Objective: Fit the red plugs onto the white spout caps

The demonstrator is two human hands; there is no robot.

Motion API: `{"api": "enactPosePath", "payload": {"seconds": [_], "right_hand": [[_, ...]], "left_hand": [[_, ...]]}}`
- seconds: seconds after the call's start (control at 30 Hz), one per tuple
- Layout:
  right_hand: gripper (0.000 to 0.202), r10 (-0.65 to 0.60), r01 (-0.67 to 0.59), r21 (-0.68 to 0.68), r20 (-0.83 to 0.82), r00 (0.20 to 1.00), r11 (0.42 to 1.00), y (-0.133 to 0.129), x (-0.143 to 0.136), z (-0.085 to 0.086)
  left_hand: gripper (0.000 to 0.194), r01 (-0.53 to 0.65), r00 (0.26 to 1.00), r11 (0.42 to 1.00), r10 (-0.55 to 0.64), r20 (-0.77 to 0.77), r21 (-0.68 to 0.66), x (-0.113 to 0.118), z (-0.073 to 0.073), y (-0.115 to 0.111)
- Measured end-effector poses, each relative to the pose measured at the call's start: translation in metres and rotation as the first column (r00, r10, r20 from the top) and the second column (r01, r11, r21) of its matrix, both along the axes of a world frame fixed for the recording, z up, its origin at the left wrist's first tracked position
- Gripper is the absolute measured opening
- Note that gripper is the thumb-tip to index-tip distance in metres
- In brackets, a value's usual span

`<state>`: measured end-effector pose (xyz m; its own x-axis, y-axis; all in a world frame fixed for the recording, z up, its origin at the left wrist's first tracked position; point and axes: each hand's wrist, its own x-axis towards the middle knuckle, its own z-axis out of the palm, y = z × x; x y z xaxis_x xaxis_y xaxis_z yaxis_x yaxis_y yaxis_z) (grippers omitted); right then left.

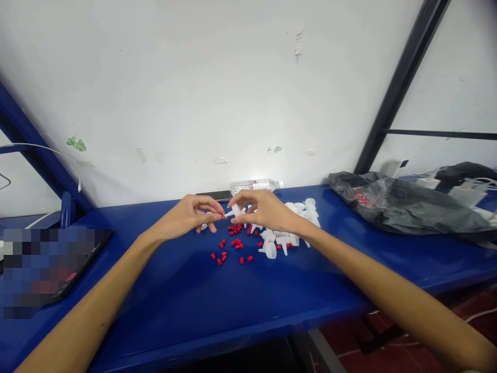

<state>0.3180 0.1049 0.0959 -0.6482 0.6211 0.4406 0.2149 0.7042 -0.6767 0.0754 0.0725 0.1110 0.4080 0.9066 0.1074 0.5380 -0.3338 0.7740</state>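
Note:
My left hand (pixel 200 213) pinches a small red cap (pixel 222 215) between thumb and fingertips. In my right hand (pixel 262 210) is a white plastic funnel-shaped piece (pixel 236 210), its narrow tip pointing left and meeting the red cap. Below the hands, several loose red caps (pixel 241 260) lie scattered on the blue table (pixel 186 300). A pile of white funnel-shaped pieces (pixel 271 250) spreads under and to the right of my right hand, partly hidden by it. Another white piece (pixel 207 220) shows partly behind my left hand.
Against the wall lie a clear plastic bottle (pixel 254 185) and a dark phone (pixel 217 196). A black plastic bag (pixel 404 204) with red items is on the right. At the left stands a pixelated screen (pixel 58 269). Blue and black metal posts rise at both sides.

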Motion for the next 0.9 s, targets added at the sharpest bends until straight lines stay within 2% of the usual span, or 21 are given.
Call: {"api": "enactPosePath", "payload": {"seconds": [0.27, 0.43, 0.67, 0.9], "right_hand": [[0.026, -0.027, 0.029, 0.028, -0.057, 0.998, 0.999, -0.004, -0.004, -0.001], [0.028, -0.069, 0.071, 0.037, -0.063, 0.996, 0.997, -0.002, -0.005, -0.003], [0.028, -0.089, 0.097, 0.062, -0.120, 0.989, 0.993, -0.001, -0.006, -0.005], [0.027, -0.041, 0.064, 0.122, -0.177, 0.983, 0.990, -0.005, -0.008, -0.004]], "left_hand": [[0.036, -0.029, 1.000, 0.999, 0.029, 0.003, -0.026, 0.004, -0.002, -0.001], [0.037, 0.005, 1.000, 1.000, -0.005, -0.018, 0.002, 0.008, -0.008, -0.001], [0.030, -0.067, 0.997, 0.974, 0.058, 0.048, 0.219, 0.018, -0.021, -0.002], [0.029, -0.135, 0.990, 0.884, 0.139, 0.023, 0.447, 0.022, -0.017, -0.012]]}}
